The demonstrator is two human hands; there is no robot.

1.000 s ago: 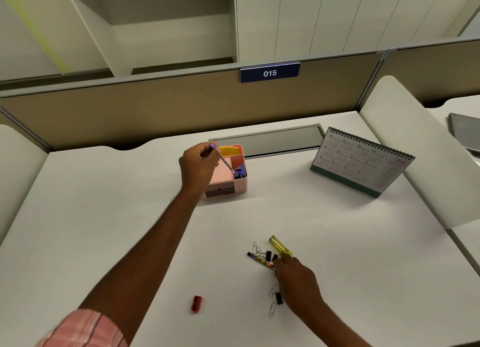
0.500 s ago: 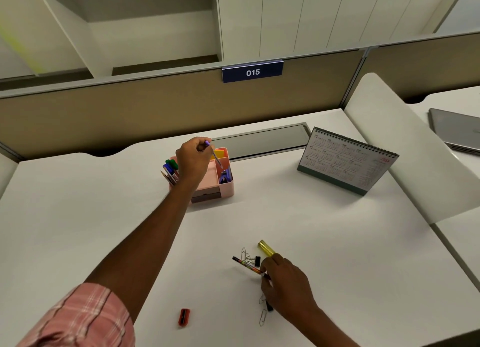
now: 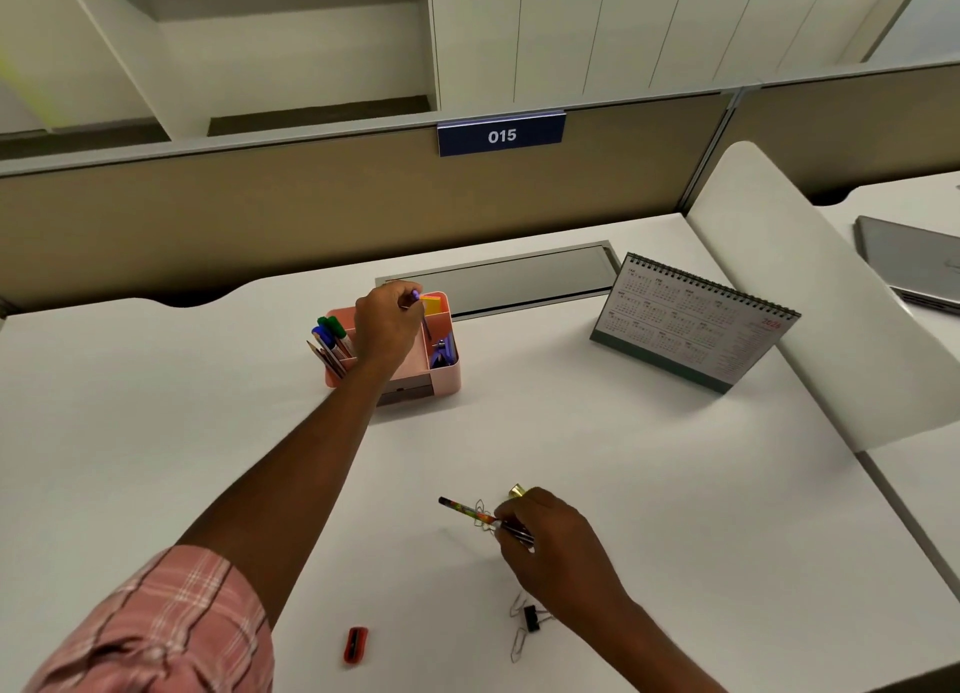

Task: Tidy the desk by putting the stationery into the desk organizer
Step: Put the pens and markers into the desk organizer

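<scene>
A pink desk organizer (image 3: 445,376) stands at the back middle of the white desk, with pens and pencils (image 3: 330,341) in its left slot and yellow sticky notes (image 3: 434,304) at the back. My left hand (image 3: 387,326) hovers over it, holding a thin purple-tipped pen (image 3: 422,312) that points down into a compartment. Near the front, my right hand (image 3: 550,534) grips a multicoloured pencil (image 3: 465,509) lying among paper clips (image 3: 482,517). A yellow highlighter (image 3: 516,491) peeks out behind that hand.
A red sharpener (image 3: 356,643) lies at the front, with a black binder clip (image 3: 531,617) and loose paper clips (image 3: 518,643) to its right. A desk calendar (image 3: 691,323) stands at the right, a grey cable tray lid (image 3: 511,279) behind the organizer, a laptop (image 3: 914,264) on the neighbouring desk.
My left hand has stayed over the organizer with the pen lowering into it. My right hand has closed on the multicoloured pencil. The view has shifted right.
</scene>
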